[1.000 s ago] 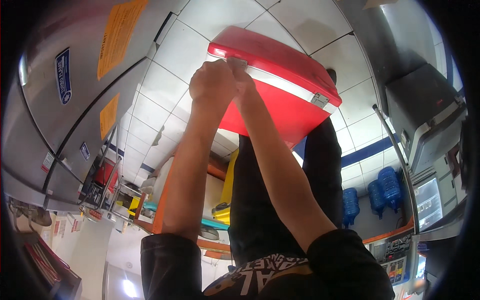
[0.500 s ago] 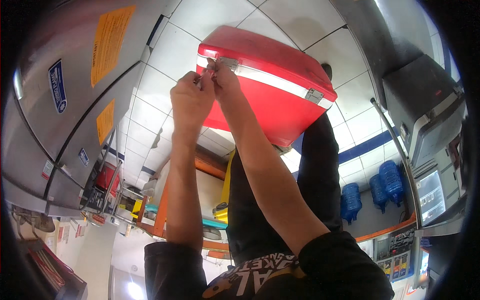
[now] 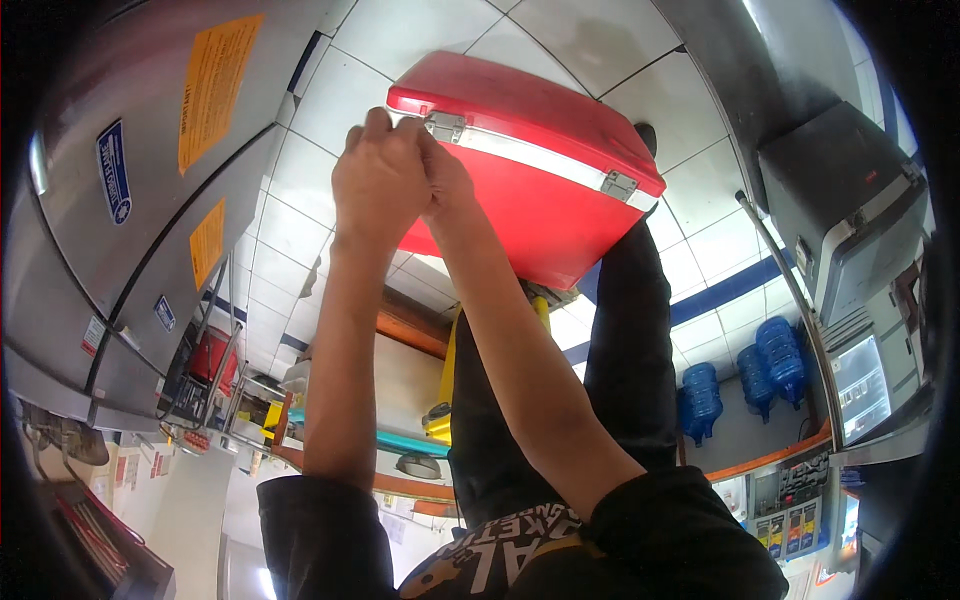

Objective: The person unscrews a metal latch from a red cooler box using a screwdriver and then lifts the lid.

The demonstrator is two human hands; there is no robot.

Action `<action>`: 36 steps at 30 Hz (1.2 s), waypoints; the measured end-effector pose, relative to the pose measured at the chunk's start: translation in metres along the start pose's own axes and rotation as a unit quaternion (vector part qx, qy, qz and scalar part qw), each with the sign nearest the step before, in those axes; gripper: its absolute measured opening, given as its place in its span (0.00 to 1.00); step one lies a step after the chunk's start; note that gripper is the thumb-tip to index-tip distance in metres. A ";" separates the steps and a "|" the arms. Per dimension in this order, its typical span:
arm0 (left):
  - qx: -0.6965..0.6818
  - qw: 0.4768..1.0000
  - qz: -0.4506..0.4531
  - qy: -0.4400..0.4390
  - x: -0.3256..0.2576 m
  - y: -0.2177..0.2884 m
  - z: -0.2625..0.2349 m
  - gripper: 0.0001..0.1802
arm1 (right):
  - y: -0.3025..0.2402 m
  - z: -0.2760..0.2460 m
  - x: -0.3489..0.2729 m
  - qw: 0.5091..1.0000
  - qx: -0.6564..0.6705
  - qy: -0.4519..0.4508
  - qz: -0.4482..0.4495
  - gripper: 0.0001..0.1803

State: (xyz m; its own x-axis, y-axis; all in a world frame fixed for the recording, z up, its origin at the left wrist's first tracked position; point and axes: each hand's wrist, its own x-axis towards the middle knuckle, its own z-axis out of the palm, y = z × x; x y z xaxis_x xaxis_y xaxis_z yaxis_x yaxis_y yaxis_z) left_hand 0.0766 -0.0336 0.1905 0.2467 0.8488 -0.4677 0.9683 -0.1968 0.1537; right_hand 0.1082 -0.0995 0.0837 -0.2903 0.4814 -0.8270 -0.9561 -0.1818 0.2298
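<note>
In the upper centre of the frame, a red cooler box [image 3: 530,215] with a white band [image 3: 540,158] and two grey metal fittings [image 3: 619,186], slanting down rightward. Over the upper left of the box, left hand [image 3: 380,180] and right hand [image 3: 442,175] curled and close together; cannot tell the grip of either, with fingertips hidden. Just beside the right hand, one of the fittings. Along the top, white floor tiles [image 3: 625,45]. Down the left side, steel cabinet doors [image 3: 65,260] with orange labels [image 3: 218,90]. Toward the lower right, blue water bottles [image 3: 700,400].
</note>
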 end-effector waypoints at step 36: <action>-0.115 0.984 -0.098 -0.094 0.000 -0.014 -0.004 0.16 | -0.014 0.021 -0.008 0.998 -0.029 -0.046 0.035 0.10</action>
State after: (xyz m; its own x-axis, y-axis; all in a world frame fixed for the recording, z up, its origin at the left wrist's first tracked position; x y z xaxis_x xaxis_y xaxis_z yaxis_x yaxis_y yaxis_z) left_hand 0.0625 -0.0289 0.1913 0.0802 0.7499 -0.6566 0.9690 0.0958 0.2278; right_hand 0.1227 -0.0832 0.0982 -0.3606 0.5419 -0.7592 -0.9305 -0.2654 0.2525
